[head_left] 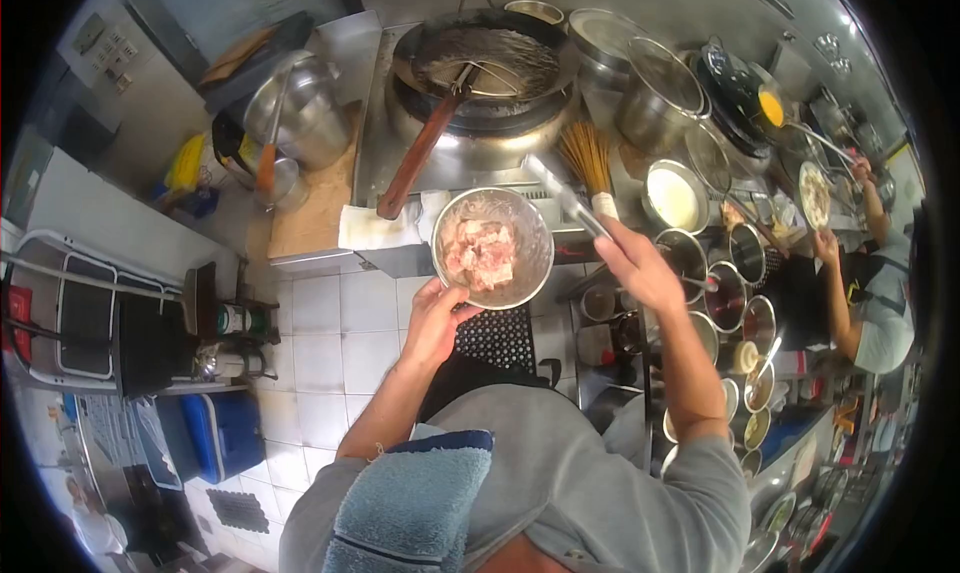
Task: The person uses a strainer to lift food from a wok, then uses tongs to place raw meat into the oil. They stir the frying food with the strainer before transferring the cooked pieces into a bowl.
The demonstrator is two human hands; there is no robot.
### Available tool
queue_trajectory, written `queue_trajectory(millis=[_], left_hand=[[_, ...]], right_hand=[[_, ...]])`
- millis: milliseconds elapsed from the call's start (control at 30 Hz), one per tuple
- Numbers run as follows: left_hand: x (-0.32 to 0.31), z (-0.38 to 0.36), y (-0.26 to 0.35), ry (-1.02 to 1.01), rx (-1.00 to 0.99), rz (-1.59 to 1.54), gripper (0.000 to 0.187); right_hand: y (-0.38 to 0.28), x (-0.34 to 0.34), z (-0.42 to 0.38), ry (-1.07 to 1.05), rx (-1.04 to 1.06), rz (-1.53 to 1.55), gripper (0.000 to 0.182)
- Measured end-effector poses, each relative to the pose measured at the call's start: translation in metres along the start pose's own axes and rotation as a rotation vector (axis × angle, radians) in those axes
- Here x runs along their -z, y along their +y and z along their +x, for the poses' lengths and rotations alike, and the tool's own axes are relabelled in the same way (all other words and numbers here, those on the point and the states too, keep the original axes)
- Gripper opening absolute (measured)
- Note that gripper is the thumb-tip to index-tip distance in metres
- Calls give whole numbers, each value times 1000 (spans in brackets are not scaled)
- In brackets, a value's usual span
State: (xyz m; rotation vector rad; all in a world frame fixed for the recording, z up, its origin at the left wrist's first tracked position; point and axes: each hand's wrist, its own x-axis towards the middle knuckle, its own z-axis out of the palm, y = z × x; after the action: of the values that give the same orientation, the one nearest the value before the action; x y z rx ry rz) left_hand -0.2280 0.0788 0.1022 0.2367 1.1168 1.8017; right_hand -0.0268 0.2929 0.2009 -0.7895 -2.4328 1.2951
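A metal bowl [540, 235] with pieces of pale pink raw meat [482, 253] in it is held by my left hand [437, 318], its thumb over the near rim and the fingers beneath. To the right of the bowl, my right hand [640, 263] grips a long metal utensil [565, 198], which slants up and left past the bowl's upper right rim. Beyond the bowl, a large wok [485, 58] sits on a round burner, and a tool with a wooden handle [425, 158] rests across its near edge.
A folded white cloth [380, 228] lies at the counter edge. A bamboo brush [587, 163], a tall pot [655, 98] and a bowl of white liquid [675, 195] stand right of the burner. A big pot [310, 118] is at left. A co-worker [885, 313] holds a ladle and plate.
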Motion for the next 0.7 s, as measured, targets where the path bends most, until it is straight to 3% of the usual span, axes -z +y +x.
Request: queue_trajectory(millis=[67,167,300,400,500,633,700], left_hand=[[-9,2,3,29,-58,23,26],[-18,9,17,22,-123,37,23],[-27,33,31,-38,-94,75,21],[-32,59,37,-83,-65,100,24],[-35,87,42,-206,-5,4,39],[-38,111,47,-236,6,-8,39],[-43,117,52,-255,20,-68,29]], right_hand=[[3,23,0,-39,260,-336,39],[-28,39,3,-37,333,-730,36],[-38,36,40,2,461,-886,28],[-53,49,65,-52,442,-1116,24],[-65,77,81,-28,491,-1202,13],[-85,108,91,112,407,-969,18],[-90,111,100,100,353,-989,20]])
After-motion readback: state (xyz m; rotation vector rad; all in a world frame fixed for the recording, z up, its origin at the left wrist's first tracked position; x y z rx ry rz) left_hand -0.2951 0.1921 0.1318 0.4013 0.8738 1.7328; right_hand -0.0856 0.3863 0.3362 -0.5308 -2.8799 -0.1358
